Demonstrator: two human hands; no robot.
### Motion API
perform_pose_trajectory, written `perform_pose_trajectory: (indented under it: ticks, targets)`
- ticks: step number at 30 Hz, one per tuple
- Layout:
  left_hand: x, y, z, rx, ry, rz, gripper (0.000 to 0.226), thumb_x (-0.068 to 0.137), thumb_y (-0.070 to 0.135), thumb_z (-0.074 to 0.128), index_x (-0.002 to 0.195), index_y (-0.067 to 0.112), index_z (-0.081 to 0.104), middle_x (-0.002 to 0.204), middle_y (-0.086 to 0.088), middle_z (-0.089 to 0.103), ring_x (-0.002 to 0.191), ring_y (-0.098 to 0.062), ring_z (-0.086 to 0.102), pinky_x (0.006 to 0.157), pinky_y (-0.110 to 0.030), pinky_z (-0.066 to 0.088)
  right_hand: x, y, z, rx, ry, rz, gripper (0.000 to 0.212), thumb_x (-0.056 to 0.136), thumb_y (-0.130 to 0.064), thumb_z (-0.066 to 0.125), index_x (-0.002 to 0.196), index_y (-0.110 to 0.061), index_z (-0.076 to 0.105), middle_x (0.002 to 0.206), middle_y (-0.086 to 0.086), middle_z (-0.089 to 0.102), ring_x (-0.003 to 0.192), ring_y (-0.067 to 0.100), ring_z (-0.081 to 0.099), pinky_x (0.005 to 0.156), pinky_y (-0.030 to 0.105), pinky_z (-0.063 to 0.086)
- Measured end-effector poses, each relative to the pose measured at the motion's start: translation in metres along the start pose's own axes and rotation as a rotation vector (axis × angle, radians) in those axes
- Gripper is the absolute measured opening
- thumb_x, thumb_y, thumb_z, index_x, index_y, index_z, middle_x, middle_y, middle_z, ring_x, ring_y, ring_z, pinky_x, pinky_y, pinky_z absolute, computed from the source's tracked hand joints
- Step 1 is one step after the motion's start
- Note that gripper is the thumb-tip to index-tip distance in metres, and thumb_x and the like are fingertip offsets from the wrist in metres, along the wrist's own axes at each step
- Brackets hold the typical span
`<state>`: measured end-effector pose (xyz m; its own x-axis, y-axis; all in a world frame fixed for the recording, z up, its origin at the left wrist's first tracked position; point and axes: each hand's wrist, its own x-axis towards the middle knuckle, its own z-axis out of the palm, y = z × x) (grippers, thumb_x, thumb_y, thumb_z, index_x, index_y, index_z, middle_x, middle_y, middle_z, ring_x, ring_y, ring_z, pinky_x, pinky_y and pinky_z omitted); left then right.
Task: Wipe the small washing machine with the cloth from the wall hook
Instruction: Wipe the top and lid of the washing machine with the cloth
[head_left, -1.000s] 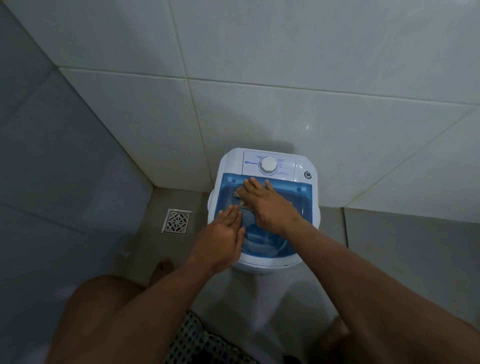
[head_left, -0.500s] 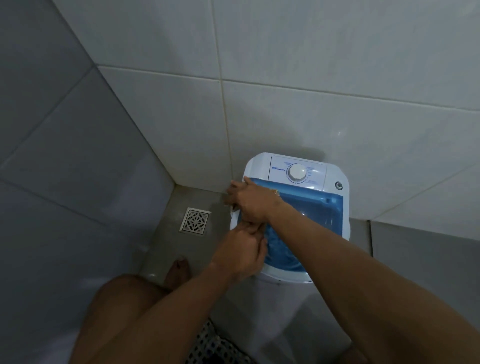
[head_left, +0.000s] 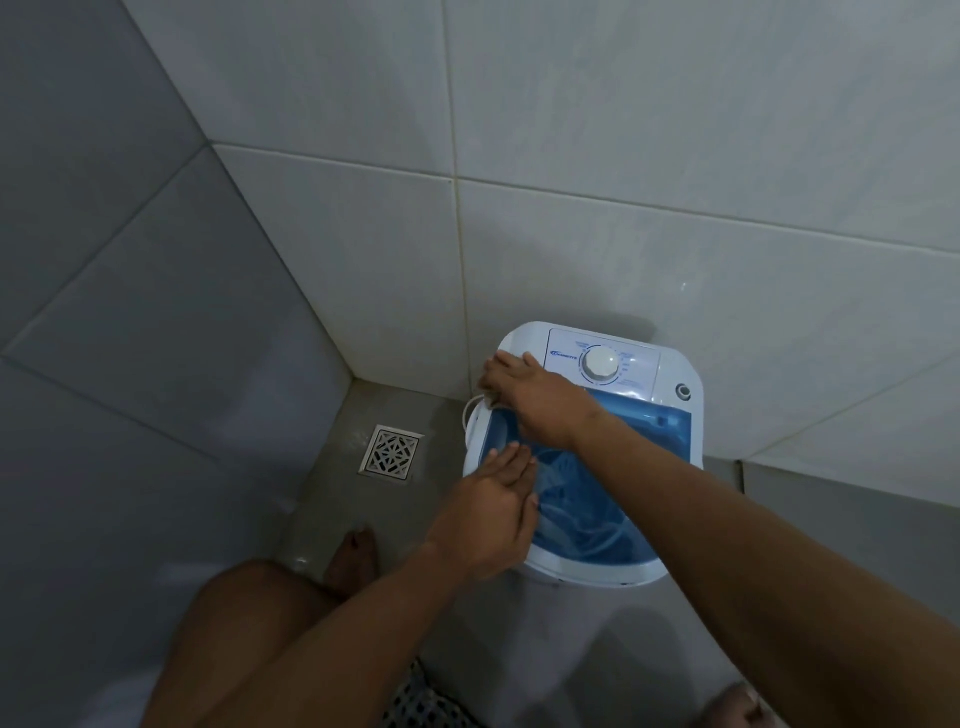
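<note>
The small white washing machine (head_left: 670, 371) stands against the tiled wall, with a translucent blue lid (head_left: 649, 431) and a round dial (head_left: 601, 362) on its panel. My right hand (head_left: 535, 402) lies across the machine's back left corner, pressing down. The cloth is almost wholly hidden under this hand; only a pale scrap shows at the fingertips (head_left: 489, 399). My left hand (head_left: 488, 514) rests flat on the lid's front left edge, fingers straight and together, holding nothing.
A square metal floor drain (head_left: 390, 452) sits in the corner left of the machine. My bare left foot (head_left: 353, 558) stands on the grey floor near it, and my right foot (head_left: 737, 706) is at the lower right. Tiled walls close in behind and at left.
My right hand has slid from the middle of the lid to the machine's back left corner. My left hand stayed on the front left edge. The view shifted left.
</note>
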<state>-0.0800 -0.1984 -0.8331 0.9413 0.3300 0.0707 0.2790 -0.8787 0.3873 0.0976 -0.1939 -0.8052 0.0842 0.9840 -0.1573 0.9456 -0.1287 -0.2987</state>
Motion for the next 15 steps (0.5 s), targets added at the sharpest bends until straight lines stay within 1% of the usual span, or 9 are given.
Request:
perform_pose_trajectory:
  ticks: [3,5,6,8,9,11,13,14,15]
  targets:
    - [0.0,0.001,-0.001,-0.003,-0.006,0.004,0.051,0.095,0.028,0.034,0.135,0.0,0.051,0.14,-0.015,0.051,0.134,-0.025,0.043,0.117,-0.031,0.021,-0.021,0.005,0.005,-0.021,-0.01,-0.115,0.077,0.078,-0.007,0.07,0.145,-0.02,0.035,0.155,0.006,0.028,0.142,0.03,0.025,0.112,0.046,0.032]
    - [-0.001,0.0,-0.001,0.001,-0.002,0.004,0.052,0.095,0.028,0.033,0.135,0.0,0.05,0.14,-0.016,0.051,0.134,-0.025,0.044,0.117,-0.03,0.02,-0.037,0.014,0.011,-0.01,0.027,-0.116,0.081,0.078,-0.005,0.071,0.146,-0.026,0.032,0.155,0.002,0.03,0.142,0.027,0.026,0.109,0.048,0.037]
    - [-0.001,0.0,-0.001,-0.002,-0.004,0.002,0.052,0.095,0.028,0.034,0.135,0.0,0.05,0.14,-0.016,0.051,0.133,-0.025,0.044,0.117,-0.03,0.02,-0.045,0.019,0.014,-0.013,0.044,-0.092,0.085,0.078,-0.004,0.071,0.148,-0.028,0.03,0.156,0.001,0.028,0.145,0.026,0.023,0.112,0.047,0.034]
    - [-0.001,0.0,-0.001,0.003,-0.004,0.0,0.051,0.095,0.028,0.035,0.135,0.0,0.05,0.14,-0.016,0.051,0.133,-0.025,0.044,0.117,-0.031,0.021,-0.058,0.025,0.019,-0.029,0.098,-0.047,0.086,0.078,0.001,0.069,0.15,-0.024,0.028,0.159,0.003,0.023,0.147,0.021,0.015,0.12,0.037,0.013]
    - [-0.002,0.001,0.0,0.008,-0.002,-0.001,0.052,0.095,0.028,0.035,0.135,0.0,0.05,0.14,-0.016,0.051,0.133,-0.025,0.044,0.117,-0.032,0.021,-0.06,0.025,0.019,-0.037,0.133,-0.035,0.084,0.08,0.004,0.067,0.15,-0.02,0.028,0.159,0.006,0.023,0.147,0.02,0.013,0.119,0.031,0.004]
    - [-0.002,0.002,0.0,0.009,-0.004,-0.009,0.053,0.094,0.029,0.035,0.136,-0.001,0.049,0.141,-0.017,0.049,0.135,-0.025,0.042,0.118,-0.033,0.021,-0.057,0.018,0.018,-0.028,0.164,-0.004,0.079,0.082,0.006,0.063,0.149,-0.015,0.029,0.158,0.008,0.025,0.147,0.019,0.012,0.114,0.025,-0.003]
    - [-0.002,0.003,0.001,0.003,-0.002,-0.008,0.054,0.094,0.029,0.034,0.137,-0.001,0.047,0.143,-0.017,0.048,0.136,-0.025,0.04,0.118,-0.033,0.02,-0.045,0.01,0.016,-0.006,0.17,-0.004,0.076,0.081,0.004,0.066,0.147,-0.017,0.034,0.155,0.007,0.03,0.147,0.02,0.015,0.115,0.028,-0.001]
    - [-0.002,0.002,0.001,-0.001,0.001,-0.005,0.053,0.094,0.028,0.035,0.137,-0.001,0.047,0.143,-0.017,0.048,0.137,-0.024,0.039,0.118,-0.032,0.02,-0.038,0.007,0.015,0.002,0.152,-0.025,0.074,0.081,0.001,0.068,0.145,-0.018,0.038,0.153,0.006,0.034,0.145,0.021,0.019,0.118,0.032,0.004]
    - [-0.002,0.003,0.0,-0.009,0.007,0.001,0.053,0.094,0.027,0.035,0.138,0.0,0.046,0.143,-0.016,0.048,0.137,-0.024,0.039,0.118,-0.031,0.019,-0.03,0.004,0.013,-0.005,0.122,-0.062,0.069,0.082,-0.004,0.068,0.143,-0.019,0.041,0.15,0.005,0.038,0.142,0.022,0.024,0.12,0.038,0.014]
